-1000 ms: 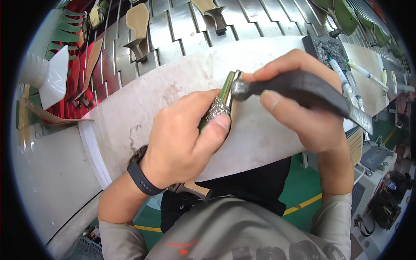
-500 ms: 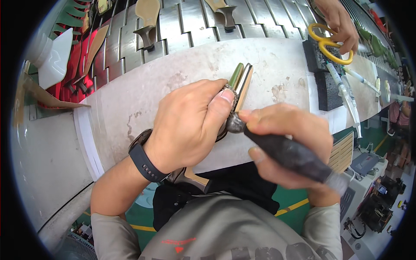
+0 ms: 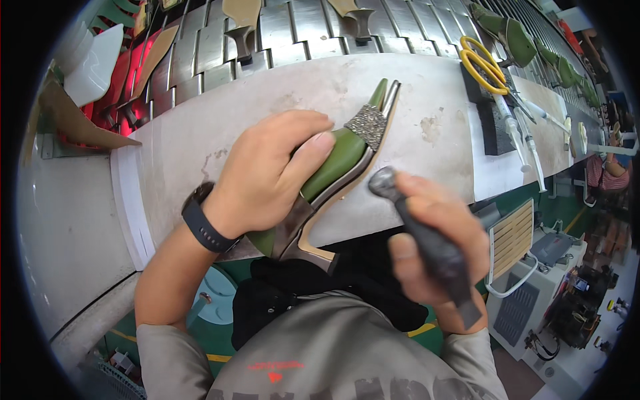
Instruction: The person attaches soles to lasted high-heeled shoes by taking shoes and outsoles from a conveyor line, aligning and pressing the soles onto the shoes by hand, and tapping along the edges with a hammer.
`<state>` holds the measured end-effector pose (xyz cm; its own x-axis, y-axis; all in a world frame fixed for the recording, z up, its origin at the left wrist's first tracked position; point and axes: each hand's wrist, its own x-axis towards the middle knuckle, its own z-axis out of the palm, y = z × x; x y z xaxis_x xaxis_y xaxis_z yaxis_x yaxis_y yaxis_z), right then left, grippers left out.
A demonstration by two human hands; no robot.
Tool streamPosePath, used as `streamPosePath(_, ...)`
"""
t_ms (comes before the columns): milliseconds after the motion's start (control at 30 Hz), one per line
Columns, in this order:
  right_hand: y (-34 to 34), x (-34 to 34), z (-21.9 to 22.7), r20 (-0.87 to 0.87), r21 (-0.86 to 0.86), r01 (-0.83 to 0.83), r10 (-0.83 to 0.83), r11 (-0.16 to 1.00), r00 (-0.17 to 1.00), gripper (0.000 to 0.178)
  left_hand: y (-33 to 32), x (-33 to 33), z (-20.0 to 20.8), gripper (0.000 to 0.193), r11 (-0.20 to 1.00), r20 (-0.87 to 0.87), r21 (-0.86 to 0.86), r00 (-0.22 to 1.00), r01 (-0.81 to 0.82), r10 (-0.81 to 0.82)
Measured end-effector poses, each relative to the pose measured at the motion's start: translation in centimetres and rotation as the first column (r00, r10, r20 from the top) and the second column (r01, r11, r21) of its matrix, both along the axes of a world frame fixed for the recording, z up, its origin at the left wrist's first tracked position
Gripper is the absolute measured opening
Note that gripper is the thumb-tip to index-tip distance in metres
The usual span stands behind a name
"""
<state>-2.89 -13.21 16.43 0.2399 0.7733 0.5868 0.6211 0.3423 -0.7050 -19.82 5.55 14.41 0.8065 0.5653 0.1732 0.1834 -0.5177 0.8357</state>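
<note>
Seemed Mid-Hammering

Gripped the green shoe (image 3: 341, 152) over the desk's (image 3: 283, 83) edge with the left hand (image 3: 263, 175) partly closed; clasped the hammer (image 3: 430, 243), clear of the sole (image 3: 368, 167), in the curled right hand (image 3: 461, 220). Probably called for careful aim next.

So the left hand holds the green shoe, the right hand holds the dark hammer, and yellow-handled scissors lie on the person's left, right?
Not quite: the head view shows the yellow-handled scissors on the person's right. The left hand does hold the green shoe, the right hand the dark hammer.
</note>
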Motion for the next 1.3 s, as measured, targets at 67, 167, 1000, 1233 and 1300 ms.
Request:
streamPosePath(67,1.1,-0.1,-0.5,0.063,0.018,-0.015,0.014,1.0,0.998,0.042,-0.4,-1.1,0.0,0.035,0.999,-0.013,0.041,1.0,0.002,-0.002)
streamPosePath(167,1.0,-2.1,-1.1,0.121,-0.006,-0.03,0.031,1.0,0.992,0.042,-0.4,-0.8,-0.2,0.033,0.996,0.008,0.094,1.0,-0.011,0.01)
streamPosePath(1000,-0.1,-5.0,-2.2,-0.231,-0.067,-0.141,0.122,0.988,0.965,0.034,-0.9,-1.2,0.8,0.038,0.995,-0.01,0.093,0.999,-0.039,0.04)
streamPosePath(1233,-0.2,0.6,3.4,-0.77,-0.043,0.194,-0.157,0.98,0.619,0.025,-1.4,1.7,3.5,0.08,0.985,-0.248,0.157,0.968,0.074,-0.033)
streamPosePath(1300,0.9,2.6,2.7,-0.269,-0.277,0.006,-0.083,0.961,0.96,0.024,-1.9,2.5,3.7,0.08,0.983,-0.271,0.16,0.962,0.089,-0.043)
